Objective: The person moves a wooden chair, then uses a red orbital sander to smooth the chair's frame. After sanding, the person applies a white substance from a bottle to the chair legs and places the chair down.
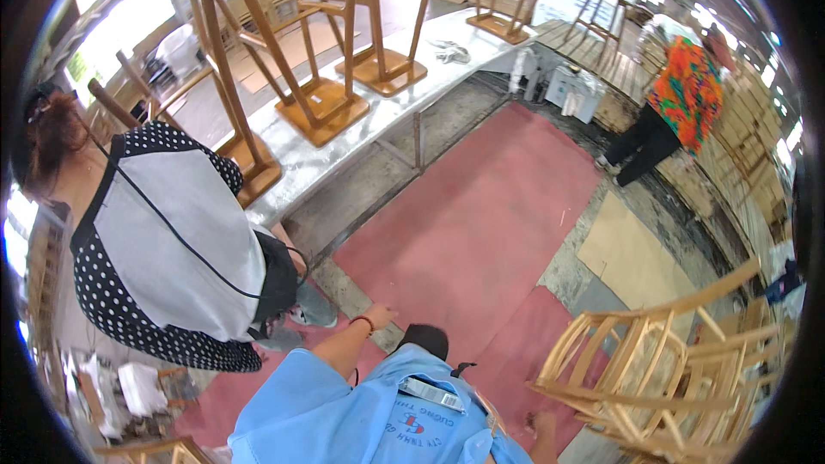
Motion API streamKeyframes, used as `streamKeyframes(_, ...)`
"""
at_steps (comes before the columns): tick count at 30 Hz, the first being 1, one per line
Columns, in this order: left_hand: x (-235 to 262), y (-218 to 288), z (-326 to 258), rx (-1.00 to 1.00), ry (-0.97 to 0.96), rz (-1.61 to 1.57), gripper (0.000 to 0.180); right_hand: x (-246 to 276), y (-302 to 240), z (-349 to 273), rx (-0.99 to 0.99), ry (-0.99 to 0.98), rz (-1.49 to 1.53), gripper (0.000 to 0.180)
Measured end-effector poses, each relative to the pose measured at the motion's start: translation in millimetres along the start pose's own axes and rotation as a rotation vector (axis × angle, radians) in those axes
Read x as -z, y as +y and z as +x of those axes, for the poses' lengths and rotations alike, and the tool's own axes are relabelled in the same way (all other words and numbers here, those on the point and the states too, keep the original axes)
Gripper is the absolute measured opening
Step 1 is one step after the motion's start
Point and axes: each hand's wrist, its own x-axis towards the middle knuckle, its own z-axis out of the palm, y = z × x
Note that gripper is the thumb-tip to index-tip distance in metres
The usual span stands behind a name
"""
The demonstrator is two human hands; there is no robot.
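Head view, right grip (541, 424) beside stacked wooden chairs (653, 378), left grip (378, 316) apart

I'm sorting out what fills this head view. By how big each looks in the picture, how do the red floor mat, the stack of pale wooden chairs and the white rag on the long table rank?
Largest to smallest, as they look:
1. Red floor mat
2. Stack of pale wooden chairs, though nearness to the camera enlarges it
3. White rag on the long table, far off and small

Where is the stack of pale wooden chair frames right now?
In the head view, the stack of pale chair frames stands at lower right on the floor, just beyond the person's right hand.
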Motion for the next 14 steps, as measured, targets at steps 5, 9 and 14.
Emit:
streamKeyframes(5, -21.6, 101.0, 41.9, 0.38, -0.283, -0.375, 0.041, 46.4, -205.9, 28.0, 0.376, 0.032, 0.203, 0.012)
streamKeyframes(9, -48.1, 77.2, 111.5, 0.345, -0.5, -0.085, 0.036, 66.5, -308.0, 78.7, 0.351, 0.036, 0.149, 0.024)
streamKeyframes(14, 2.3, 88.8, 260.5, 0.5, -0.538, 0.067, 0.032, 94.3, -375.5, 134.2, 0.322, -0.031, 0.097, 0.04)
